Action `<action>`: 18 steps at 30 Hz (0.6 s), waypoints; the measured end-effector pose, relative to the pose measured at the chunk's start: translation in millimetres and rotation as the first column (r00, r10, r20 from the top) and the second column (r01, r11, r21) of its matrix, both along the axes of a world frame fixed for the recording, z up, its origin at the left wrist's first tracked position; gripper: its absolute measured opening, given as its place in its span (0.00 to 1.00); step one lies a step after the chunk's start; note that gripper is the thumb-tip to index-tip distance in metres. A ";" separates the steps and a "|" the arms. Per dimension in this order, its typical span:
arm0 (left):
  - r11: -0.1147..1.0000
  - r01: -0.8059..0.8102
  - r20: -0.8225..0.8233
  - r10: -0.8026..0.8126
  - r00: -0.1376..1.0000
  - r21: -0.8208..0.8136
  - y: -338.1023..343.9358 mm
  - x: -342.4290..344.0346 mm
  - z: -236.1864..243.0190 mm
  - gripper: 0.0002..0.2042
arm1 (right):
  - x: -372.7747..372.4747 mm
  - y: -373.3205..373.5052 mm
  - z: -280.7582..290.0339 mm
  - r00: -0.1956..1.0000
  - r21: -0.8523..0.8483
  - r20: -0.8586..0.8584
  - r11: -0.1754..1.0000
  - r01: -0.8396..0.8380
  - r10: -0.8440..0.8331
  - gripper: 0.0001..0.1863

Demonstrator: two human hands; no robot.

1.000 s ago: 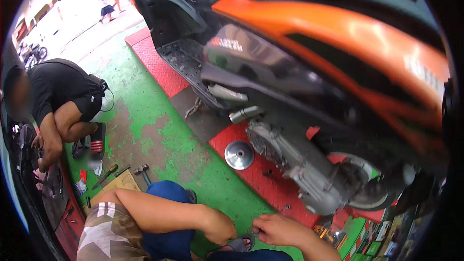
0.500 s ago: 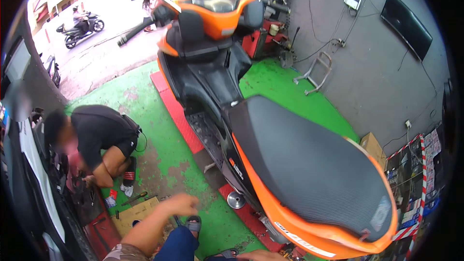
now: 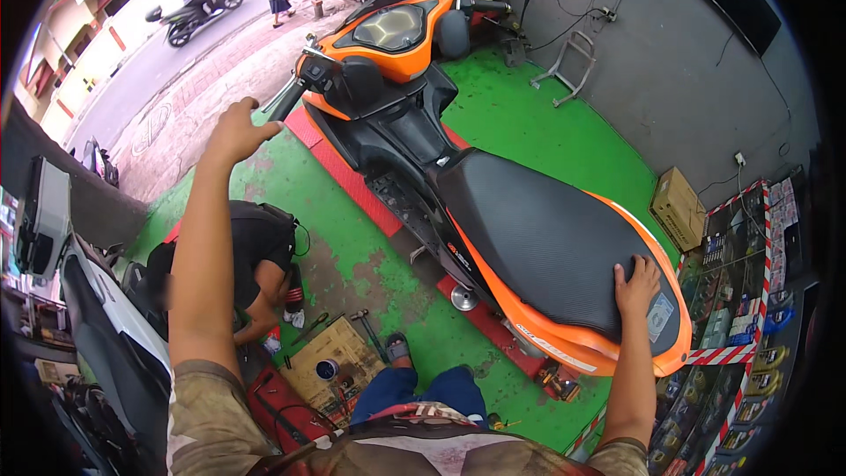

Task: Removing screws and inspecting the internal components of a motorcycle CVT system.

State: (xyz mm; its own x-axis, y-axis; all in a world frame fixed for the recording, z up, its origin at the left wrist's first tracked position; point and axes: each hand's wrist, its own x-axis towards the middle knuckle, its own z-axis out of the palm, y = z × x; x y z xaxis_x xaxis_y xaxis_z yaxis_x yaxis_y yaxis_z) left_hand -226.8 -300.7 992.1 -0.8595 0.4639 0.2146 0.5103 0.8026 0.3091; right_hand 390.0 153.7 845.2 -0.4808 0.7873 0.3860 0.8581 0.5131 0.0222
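Observation:
An orange and black scooter [image 3: 407, 63] stands in front of me on a red platform [image 3: 388, 216]. My left hand [image 3: 240, 134] is raised just beside the left handlebar grip [image 3: 284, 102], thumb apart from the bent fingers and nothing in it. Whether it touches the grip or the brake lever [image 3: 278, 95] is unclear. On the rear of the dark textured seat [image 3: 529, 229] rests my right hand [image 3: 638, 289], its fingers spread. A pale label [image 3: 659, 317] lies on the seat just behind that hand.
A person in black [image 3: 256, 251] crouches at left beside another motorcycle [image 3: 115, 322]. Near my feet are cardboard [image 3: 304, 361], a hammer [image 3: 368, 330] and a small round container [image 3: 327, 369]. A display case [image 3: 705, 397] stands at right, by a cardboard box [image 3: 677, 209].
My left hand has risen from low over the floor to the left handlebar. My right hand has come up from the lower edge onto the seat. The view has shifted, and a passing motorcycle has advanced rightward.

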 end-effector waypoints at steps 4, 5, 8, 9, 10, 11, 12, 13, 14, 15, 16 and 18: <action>1.000 0.013 -0.003 -0.013 1.000 -0.012 20.5 -59.2 -58.9 0.45 | -6.1 4.4 -15.5 0.997 -0.015 -0.037 0.998 0.066 -0.066 0.24; 0.996 0.063 0.135 -0.071 0.988 0.059 33.7 -61.2 -64.3 0.43 | -7.5 0.9 -10.1 0.997 -0.033 -0.044 0.998 0.061 -0.063 0.22; 0.997 -0.065 0.366 0.071 0.928 -0.029 55.1 -86.5 -71.2 0.41 | -1.7 7.4 -6.5 0.998 -0.016 -0.057 0.999 0.036 -0.037 0.22; 0.989 -0.126 0.303 0.143 0.942 -0.077 51.6 -100.8 -76.2 0.39 | -5.6 9.8 -5.6 0.997 -0.011 -0.072 1.000 0.017 -0.017 0.21; 0.974 -0.193 0.232 0.216 0.948 -0.117 52.1 -109.9 -81.3 0.37 | -7.2 10.4 -6.3 0.998 -0.024 -0.063 0.999 0.027 -0.029 0.21; 0.958 -0.260 -0.062 0.254 0.965 -0.121 63.6 -102.0 -85.5 0.35 | -8.4 12.9 -5.9 0.997 -0.035 -0.063 0.998 0.045 -0.047 0.21; 0.940 -0.325 -0.353 0.271 0.896 -0.101 74.4 -92.9 -86.5 0.34 | -9.0 17.1 -5.8 0.996 -0.045 -0.064 0.997 0.059 -0.062 0.20; 0.967 -0.238 -0.528 0.154 0.836 -0.096 75.6 -113.9 -102.1 0.32 | -9.4 22.8 -5.7 0.996 -0.042 -0.066 0.998 0.051 -0.053 0.20; 0.965 -0.239 -0.525 0.150 0.838 -0.106 83.0 -117.6 -96.6 0.32 | -11.0 26.2 -5.7 0.997 -0.051 -0.060 0.998 0.049 -0.052 0.20; 0.975 -0.203 -0.145 0.189 0.971 -0.093 94.2 -119.1 -84.6 0.32 | -10.2 28.8 -4.5 0.996 -0.051 -0.059 0.997 0.059 -0.062 0.21; 0.981 -0.181 0.258 0.191 0.947 -0.065 103.4 -118.6 -74.7 0.32 | -11.0 31.7 -4.3 0.996 -0.050 -0.059 0.997 0.066 -0.069 0.21; 0.975 -0.196 0.247 0.217 0.944 -0.108 113.4 -114.0 -66.8 0.32 | -13.6 39.2 -5.0 0.995 -0.067 -0.053 0.995 0.076 -0.079 0.21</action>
